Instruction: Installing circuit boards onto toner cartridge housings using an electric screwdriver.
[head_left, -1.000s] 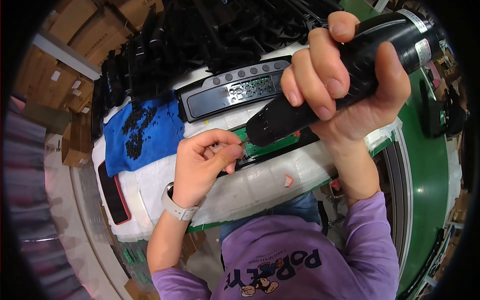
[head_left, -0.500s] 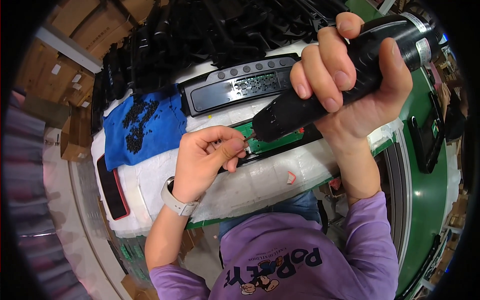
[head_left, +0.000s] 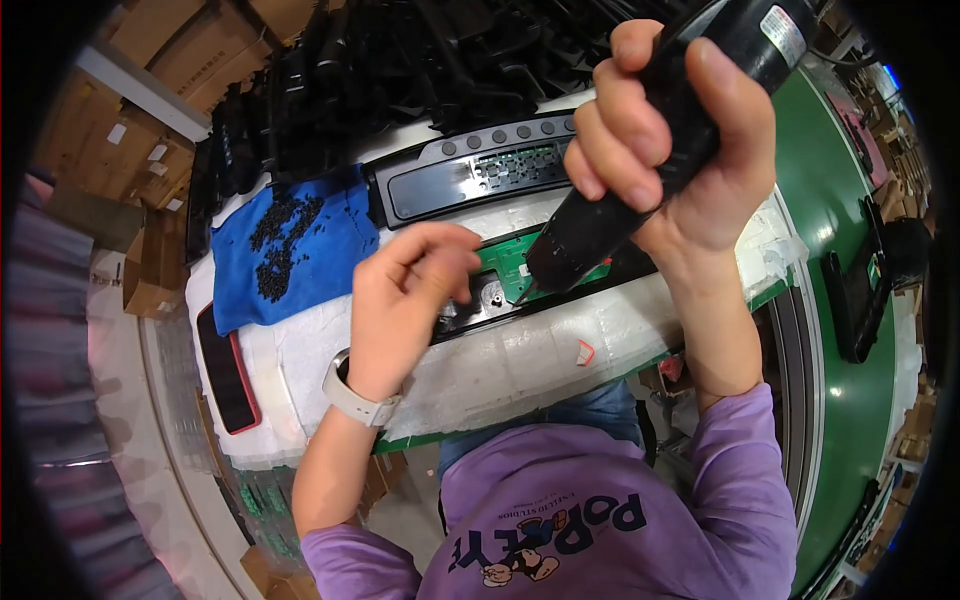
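Note:
My right hand [head_left: 705,185] is wrapped round a black electric screwdriver [head_left: 590,235], tilted with its nose down to the left. The tip points at the lower left part of a green circuit board [head_left: 512,258]; whether it touches a screw there is too small to tell. The board lies in a long black plastic housing [head_left: 462,322], partly hidden under the tool. Left of the board, my left hand [head_left: 395,305] hovers over the housing's end, fingers curled with thumb close to forefinger. What it holds, if anything, is hidden.
A blue cloth [head_left: 345,225] with many small black screws [head_left: 273,272] lies at the left, near a red-edged phone [head_left: 228,375]. Behind the board sits another black panel [head_left: 430,190] with round buttons. Black plastic parts [head_left: 400,75] are heaped at the back.
My left hand has drawn back left from the screwdriver's tip. The screwdriver has become steeper, its tip moving slightly right and down onto the board's lower left area.

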